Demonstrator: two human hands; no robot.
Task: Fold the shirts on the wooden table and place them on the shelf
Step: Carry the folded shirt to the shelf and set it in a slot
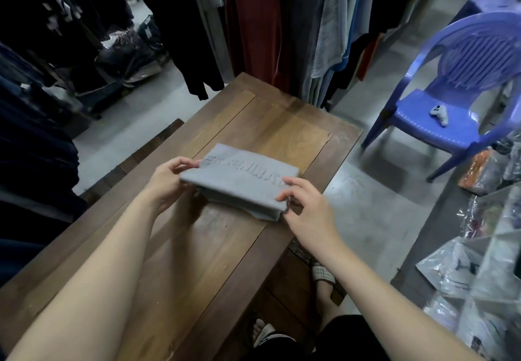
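Folded grey shirt point(242, 181) on worktop point(282, 123), both hands engaged.
The grey shirt sat near the worktop's middle. The left hand point(169, 176) pinched its left end between thumb and fingers; the right hand point(306, 205) pinched its near right corner, remaining fingers loosely spread. A blue chair point(451, 123) stood beyond the worktop's right edge.

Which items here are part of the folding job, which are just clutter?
Job: shirt, folded, pinched by left hand and right hand; table under it.
Lying about: chair, controller on its seat; hanging clothes; plastic bags.
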